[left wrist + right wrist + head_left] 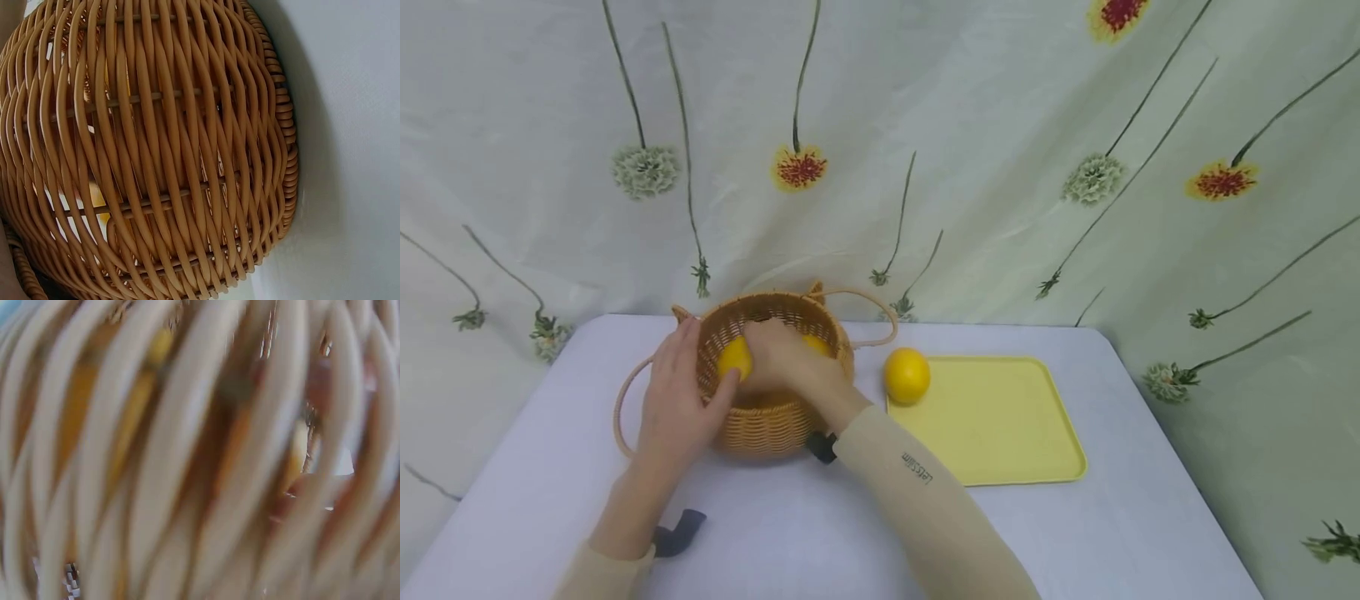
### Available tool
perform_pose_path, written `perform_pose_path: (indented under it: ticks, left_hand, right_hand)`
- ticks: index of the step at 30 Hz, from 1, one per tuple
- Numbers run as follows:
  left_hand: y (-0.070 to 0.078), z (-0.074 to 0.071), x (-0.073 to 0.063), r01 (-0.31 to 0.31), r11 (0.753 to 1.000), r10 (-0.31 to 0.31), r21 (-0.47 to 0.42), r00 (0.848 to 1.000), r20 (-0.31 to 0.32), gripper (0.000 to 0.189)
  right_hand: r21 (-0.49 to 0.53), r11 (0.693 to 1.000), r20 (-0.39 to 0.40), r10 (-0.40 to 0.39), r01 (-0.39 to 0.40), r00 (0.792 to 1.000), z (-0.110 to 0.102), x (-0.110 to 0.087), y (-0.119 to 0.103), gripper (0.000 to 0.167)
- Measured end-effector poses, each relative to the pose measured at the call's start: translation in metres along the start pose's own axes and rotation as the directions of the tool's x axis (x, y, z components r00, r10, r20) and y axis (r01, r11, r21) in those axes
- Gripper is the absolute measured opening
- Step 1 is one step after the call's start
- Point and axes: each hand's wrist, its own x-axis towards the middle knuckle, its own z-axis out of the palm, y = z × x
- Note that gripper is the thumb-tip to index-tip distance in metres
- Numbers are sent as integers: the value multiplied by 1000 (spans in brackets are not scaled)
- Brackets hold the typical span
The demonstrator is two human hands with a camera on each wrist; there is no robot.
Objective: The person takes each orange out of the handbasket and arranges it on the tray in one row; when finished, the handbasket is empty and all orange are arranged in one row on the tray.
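Observation:
A round wicker basket (766,429) with small ears and looped handles stands at the left of the table. My left hand (679,400) rests against its left rim, fingers extended along the side and thumb across the front edge. My right hand (775,354) reaches inside the basket and grips a yellow fruit (734,358) close to the left thumb; its fingertips are hidden. More yellow fruit (817,344) shows behind the right wrist. In the left wrist view, the basket's woven wall (169,144) fills most of the picture. Blurred weave (181,437) covers the right wrist view.
A yellow rectangular tray (992,425) lies right of the basket, with a round orange (907,376) at its upper left corner. Dark wrist straps (679,533) show at the wrists. A flower-patterned curtain (985,167) hangs behind the white table (790,533).

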Motion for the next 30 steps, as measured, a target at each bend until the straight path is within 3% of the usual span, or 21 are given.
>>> perform_pose_path:
  ticks: [4, 9, 13, 20, 30]
  left_hand:
    - [0, -2, 1, 17, 1000, -17, 2, 1000, 21, 82]
    - [0, -5, 1, 40, 999, -41, 18, 998, 47, 87]
    - [-1, -6, 0, 57, 998, -59, 35, 996, 64, 87]
    - [-1, -6, 0, 56, 998, -59, 38, 995, 81, 88]
    - [0, -3, -1, 43, 999, -45, 19, 995, 88, 90]
  right_hand:
    - [72, 996, -107, 67, -59, 992, -8, -14, 4, 80]
    - [243, 969, -235, 103, -44, 967, -17, -29, 9, 87]
    - [361, 932, -287, 142, -30, 947, -20, -41, 16, 89]
    - [510, 858, -315, 126, 56, 941, -19, -57, 32, 88]
    - [602, 768, -456, 104, 220, 884, -8, -85, 58, 74]
